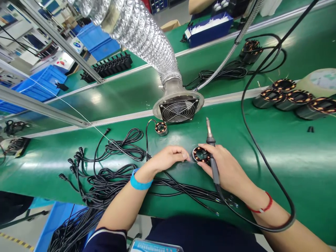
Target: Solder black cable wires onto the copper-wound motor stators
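Note:
My right hand [223, 164] grips a small motor stator [201, 154], a ring with copper windings, between thumb and fingers. The same hand holds a soldering iron [215, 168] whose metal tip points up and away from me. Just left of the stator, my left hand [174, 155] has thumb and forefinger pinched together; what lies between them is too small to make out. Farther off, a second stator [161, 128] with a black cable on it stands before the round fan intake [179, 110].
Coiled black cables [110, 182] with plugs cover the left of the green bench [262, 147]. Several larger stators [294, 96] stand at right, near a tape roll [317, 82]. A foil duct [147, 38] hangs overhead; the iron's cord [252, 136] loops on the right.

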`<state>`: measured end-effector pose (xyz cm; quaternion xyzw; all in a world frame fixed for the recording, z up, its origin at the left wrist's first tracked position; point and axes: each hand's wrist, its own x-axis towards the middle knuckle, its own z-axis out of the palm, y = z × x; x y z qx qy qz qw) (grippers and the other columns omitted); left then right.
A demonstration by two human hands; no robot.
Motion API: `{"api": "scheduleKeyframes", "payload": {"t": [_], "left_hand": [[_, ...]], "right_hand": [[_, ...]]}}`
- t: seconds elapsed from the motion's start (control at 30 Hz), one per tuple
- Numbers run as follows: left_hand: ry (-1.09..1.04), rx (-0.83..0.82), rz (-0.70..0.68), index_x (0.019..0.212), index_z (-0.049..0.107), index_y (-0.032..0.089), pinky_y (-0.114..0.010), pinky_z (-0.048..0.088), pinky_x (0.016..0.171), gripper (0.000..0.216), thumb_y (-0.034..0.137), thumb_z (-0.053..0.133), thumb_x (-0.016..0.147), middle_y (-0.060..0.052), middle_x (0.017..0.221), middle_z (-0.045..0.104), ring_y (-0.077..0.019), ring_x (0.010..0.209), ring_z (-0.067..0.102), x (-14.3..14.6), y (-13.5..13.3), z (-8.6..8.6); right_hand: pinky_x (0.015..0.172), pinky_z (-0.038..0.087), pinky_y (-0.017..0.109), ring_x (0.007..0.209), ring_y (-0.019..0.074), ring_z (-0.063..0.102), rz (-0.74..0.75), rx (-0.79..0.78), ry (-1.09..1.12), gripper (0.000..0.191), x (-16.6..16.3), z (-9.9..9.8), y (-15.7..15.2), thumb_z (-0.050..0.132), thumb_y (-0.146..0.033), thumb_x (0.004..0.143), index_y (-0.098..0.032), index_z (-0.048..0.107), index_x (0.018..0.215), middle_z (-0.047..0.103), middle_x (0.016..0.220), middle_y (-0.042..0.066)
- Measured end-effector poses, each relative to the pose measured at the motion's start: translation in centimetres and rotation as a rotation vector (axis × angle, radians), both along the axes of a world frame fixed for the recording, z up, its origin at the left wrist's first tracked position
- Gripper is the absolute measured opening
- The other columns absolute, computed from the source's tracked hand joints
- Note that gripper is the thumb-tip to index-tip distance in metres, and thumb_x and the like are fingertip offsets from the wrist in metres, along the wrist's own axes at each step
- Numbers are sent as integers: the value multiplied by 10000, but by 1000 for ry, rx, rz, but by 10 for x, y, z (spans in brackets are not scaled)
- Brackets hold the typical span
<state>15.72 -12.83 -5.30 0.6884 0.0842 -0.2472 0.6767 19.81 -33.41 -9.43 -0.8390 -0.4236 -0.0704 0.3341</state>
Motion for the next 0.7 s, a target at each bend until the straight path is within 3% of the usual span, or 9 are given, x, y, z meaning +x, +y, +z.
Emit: {"api": "scheduleKeyframes", "payload": {"t": [0.1,0.23,0.43,0.57,0.7], "left_hand": [[30,-83,3,672,653,133,-237,366,637,185,292,629,762,17,610,545,-99,628,462,4,-7,-2],[4,-24,53,762,637,136,-227,367,650,215,348,653,790,18,681,557,-93,660,461,0,-5,-6],[-54,210,-167,742,637,138,-234,379,656,182,297,623,829,6,720,574,-101,677,472,-10,3,-6],[-86,96,-146,743,680,130,-245,404,708,188,291,617,817,-26,765,628,-114,716,506,-8,-4,-7],[-44,-32,-89,775,662,128,-236,388,653,216,332,603,813,-5,688,575,-103,654,468,-8,-13,-7]], "right_hand": [[660,526,360,774,224,608,47,4,13,345,0,2,1,556,-233,901,-174,480,1233,633,901,79],[677,526,377,795,234,620,26,-1,38,361,0,1,-1,573,-254,898,-182,481,1239,649,920,82],[729,541,414,844,250,629,-18,-2,55,396,2,-6,-6,591,-267,892,-169,478,1259,656,982,105],[735,541,425,859,257,633,-19,9,61,396,2,-7,-5,583,-285,898,-171,480,1263,660,998,111],[742,539,425,873,253,643,38,-3,83,368,4,-4,-5,547,-278,915,-184,487,1266,670,1000,100]]}}
